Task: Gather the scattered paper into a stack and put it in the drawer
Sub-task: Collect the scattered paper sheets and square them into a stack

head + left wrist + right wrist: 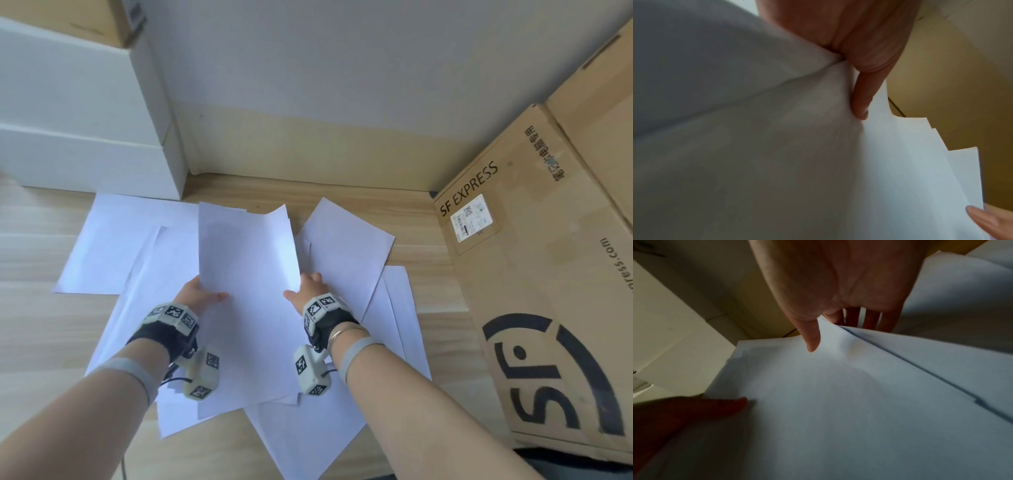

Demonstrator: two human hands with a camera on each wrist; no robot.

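From above, both hands hold a small bundle of white sheets (247, 253) raised off the wooden floor (41, 342): the left hand (198, 294) pinches its left edge, thumb on top, and the right hand (306, 287) pinches the right edge the same way. More loose sheets (113, 240) lie fanned out on the floor beneath and around them, between a white cabinet (85, 137) on the left and a cardboard box (534, 274) marked SF EXPRESS on the right. The left wrist camera shows the left thumb (863, 100) pressed onto the held paper (900, 162), whose sheet corners stand stepped, not squared. The right wrist camera shows the right thumb (812, 339) on top of the bundle (838, 402) with the fingers (888, 321) curled beneath its edge.
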